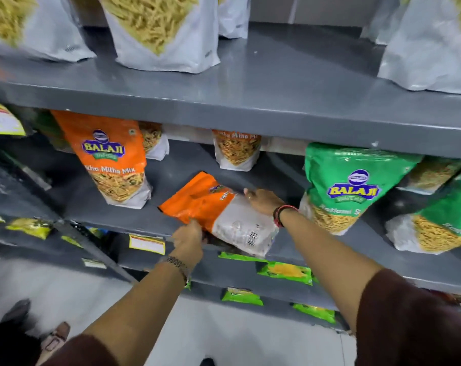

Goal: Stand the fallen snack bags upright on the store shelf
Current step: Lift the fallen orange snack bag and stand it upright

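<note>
An orange and white snack bag (211,207) lies tilted on the middle grey shelf (171,180), its orange top toward the back left and its white bottom over the front edge. My left hand (188,237) grips its near lower edge. My right hand (263,200) holds its right side from above. An upright orange bag (110,157) stands to the left. Two more orange bags (237,150) stand upright at the back. A green bag (351,186) stands upright on the right.
The upper shelf (277,83) holds white bags of yellow sticks (158,33). Lower shelves carry small green packets (285,270) and a yellow price tag (147,243). More green bags (441,228) stand at the far right. White floor lies below.
</note>
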Motion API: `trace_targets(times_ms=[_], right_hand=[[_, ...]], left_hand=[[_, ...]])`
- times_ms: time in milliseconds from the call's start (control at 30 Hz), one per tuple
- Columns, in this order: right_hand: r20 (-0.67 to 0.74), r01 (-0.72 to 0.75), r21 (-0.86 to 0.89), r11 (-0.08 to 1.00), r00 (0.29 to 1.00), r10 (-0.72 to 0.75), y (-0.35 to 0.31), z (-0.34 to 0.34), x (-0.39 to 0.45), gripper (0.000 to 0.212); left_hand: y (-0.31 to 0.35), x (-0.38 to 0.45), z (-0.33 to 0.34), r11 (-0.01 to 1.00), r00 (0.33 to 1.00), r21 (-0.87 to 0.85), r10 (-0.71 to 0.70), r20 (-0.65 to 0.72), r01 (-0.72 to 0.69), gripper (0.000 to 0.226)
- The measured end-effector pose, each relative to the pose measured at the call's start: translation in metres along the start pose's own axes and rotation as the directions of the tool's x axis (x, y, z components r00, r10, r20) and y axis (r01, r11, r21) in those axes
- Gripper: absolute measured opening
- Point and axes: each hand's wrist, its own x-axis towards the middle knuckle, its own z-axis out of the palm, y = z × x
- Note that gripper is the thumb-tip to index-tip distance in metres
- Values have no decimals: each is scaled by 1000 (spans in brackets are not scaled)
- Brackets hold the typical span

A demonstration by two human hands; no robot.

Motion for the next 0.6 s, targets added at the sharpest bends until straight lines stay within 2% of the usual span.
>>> trace_targets(times_ms=[167, 300, 367, 400, 433, 500, 600], right_hand=[[7, -229, 232, 945, 972, 234, -17, 1, 16, 52], [-33, -282, 287, 915, 952, 304, -19, 3, 11, 45], [-98, -269, 468, 842, 931, 352, -12, 9, 9, 34], [-105, -258, 574, 777, 918, 383, -10, 11, 5, 21], [-109, -243, 661, 710, 905, 411, -8, 13, -1, 19], [-131, -178, 758, 627, 901, 414, -5, 18, -9, 29], [-189, -66, 836, 544, 897, 400, -14, 21, -21, 28]], left_hand=[[7, 2, -3, 997, 983, -78, -1, 186, 16, 22], [10, 10, -22, 981, 965, -179, -31, 260, 80, 10], [16, 13, -26, 976, 963, -207, -6, 269, 64, 14], [22, 14, -28, 973, 961, -225, 15, 276, 50, 16], [28, 14, -29, 971, 960, -236, 39, 278, 29, 16], [42, 13, -31, 972, 955, -231, 106, 278, -41, 14], [69, 9, -37, 962, 930, -226, 220, 293, -156, 21]])
